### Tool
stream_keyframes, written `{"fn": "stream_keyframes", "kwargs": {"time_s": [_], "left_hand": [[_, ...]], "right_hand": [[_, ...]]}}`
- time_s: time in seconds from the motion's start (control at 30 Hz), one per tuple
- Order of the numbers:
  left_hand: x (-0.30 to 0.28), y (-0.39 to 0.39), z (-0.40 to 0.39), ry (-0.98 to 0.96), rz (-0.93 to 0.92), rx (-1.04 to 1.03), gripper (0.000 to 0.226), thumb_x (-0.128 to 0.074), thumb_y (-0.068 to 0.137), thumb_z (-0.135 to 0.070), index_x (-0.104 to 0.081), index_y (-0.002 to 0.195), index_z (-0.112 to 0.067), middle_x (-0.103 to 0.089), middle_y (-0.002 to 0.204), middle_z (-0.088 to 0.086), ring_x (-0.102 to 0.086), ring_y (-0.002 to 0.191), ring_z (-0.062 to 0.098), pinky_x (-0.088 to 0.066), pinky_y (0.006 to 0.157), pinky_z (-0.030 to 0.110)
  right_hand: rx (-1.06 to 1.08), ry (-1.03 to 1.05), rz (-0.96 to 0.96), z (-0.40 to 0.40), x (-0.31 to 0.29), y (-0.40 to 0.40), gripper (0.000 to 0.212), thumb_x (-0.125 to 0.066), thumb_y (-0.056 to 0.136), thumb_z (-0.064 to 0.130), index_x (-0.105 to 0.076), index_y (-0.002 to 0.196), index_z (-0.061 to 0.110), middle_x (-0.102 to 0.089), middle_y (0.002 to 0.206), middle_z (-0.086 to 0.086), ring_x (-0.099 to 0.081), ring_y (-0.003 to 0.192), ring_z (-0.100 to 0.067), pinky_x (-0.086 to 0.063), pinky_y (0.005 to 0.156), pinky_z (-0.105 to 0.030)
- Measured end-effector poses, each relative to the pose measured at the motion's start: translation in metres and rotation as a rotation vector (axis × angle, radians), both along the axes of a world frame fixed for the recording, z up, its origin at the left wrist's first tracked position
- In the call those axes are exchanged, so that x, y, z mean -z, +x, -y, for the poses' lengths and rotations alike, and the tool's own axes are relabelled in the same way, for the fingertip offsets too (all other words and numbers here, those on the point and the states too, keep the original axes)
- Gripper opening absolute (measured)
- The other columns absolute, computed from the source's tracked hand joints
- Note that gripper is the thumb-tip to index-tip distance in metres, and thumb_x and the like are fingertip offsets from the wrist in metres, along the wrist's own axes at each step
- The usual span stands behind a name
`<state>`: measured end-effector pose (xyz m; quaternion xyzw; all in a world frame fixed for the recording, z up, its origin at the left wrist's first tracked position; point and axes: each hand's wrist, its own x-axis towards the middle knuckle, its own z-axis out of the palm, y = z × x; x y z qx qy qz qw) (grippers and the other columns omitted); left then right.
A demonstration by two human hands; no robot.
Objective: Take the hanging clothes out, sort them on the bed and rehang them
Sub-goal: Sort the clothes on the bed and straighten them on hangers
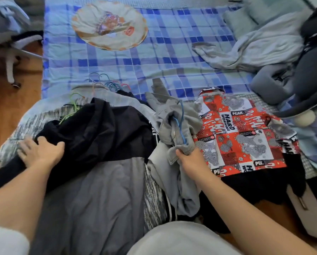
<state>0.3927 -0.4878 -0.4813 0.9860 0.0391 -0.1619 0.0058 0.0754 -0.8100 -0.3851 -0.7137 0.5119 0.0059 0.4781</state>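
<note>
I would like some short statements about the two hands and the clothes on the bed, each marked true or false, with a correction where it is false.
1. The right hand grips a grey garment with a blue hanger in it. True.
2. The left hand holds the red patterned shirt. False: it rests on the black garment; the shirt lies flat to the right, untouched.
3. A bunch of coloured hangers lies on the blue checked blanket. True.
4. The round printed item lies on top of the black garment. False: it lies apart, on the far part of the blanket.
</note>
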Motion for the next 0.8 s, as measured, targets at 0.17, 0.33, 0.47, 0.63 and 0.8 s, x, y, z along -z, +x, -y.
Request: {"fn": "stream_keyframes", "kwargs": {"time_s": [0.17,0.33,0.47,0.63,0.8], "left_hand": [[-0.009,0.006,0.004,-0.082,-0.104,-0.029,0.068,-0.044,0.090,-0.048,-0.048,0.135,0.003,-0.053,0.138,0.031,-0.049,0.130,0.046,-0.031,0.114,0.054],[-0.025,-0.062,0.039,-0.314,-0.203,-0.077,0.057,-0.055,0.096,-0.035,-0.038,0.136,0.002,-0.053,0.134,0.033,-0.053,0.123,0.049,-0.042,0.099,0.050],[-0.049,-0.139,0.047,-0.495,-0.411,-0.212,0.081,-0.060,0.097,-0.047,-0.019,0.151,-0.003,-0.045,0.147,0.024,-0.048,0.131,0.042,-0.042,0.100,0.045],[-0.110,-0.164,0.069,-0.939,-0.410,-0.273,0.064,-0.067,0.079,-0.068,-0.054,0.117,-0.020,-0.068,0.118,0.011,-0.069,0.100,0.026,-0.056,0.086,0.047],[-0.234,-0.174,0.136,-0.932,-0.299,0.221,0.018,-0.063,0.096,-0.042,-0.055,0.107,-0.030,-0.067,0.098,-0.003,-0.065,0.085,0.014,-0.052,0.075,0.035]], "right_hand": [[-0.036,0.002,-0.028,-0.005,0.011,-0.006,0.030,-0.065,0.095,0.027,-0.067,0.121,0.013,-0.069,0.110,-0.007,-0.064,0.100,-0.024,-0.051,0.088,-0.034],[0.042,0.064,-0.011,-0.004,0.013,-0.012,0.026,-0.062,0.097,0.027,-0.064,0.120,0.017,-0.064,0.106,-0.002,-0.062,0.102,-0.023,-0.048,0.086,-0.032],[0.173,0.044,0.047,0.008,0.014,-0.027,0.035,-0.061,0.098,0.025,-0.061,0.131,0.013,-0.064,0.117,-0.003,-0.060,0.114,-0.024,-0.041,0.090,-0.027],[0.245,0.054,0.179,0.015,-0.012,-0.036,0.031,-0.065,0.095,0.030,-0.065,0.124,0.019,-0.066,0.113,0.001,-0.062,0.106,-0.020,-0.046,0.092,-0.032],[0.397,-0.072,0.403,0.059,-0.094,-0.059,0.021,-0.068,0.094,0.024,-0.068,0.114,0.016,-0.072,0.103,0.001,-0.069,0.097,-0.021,-0.055,0.092,-0.039]]}}
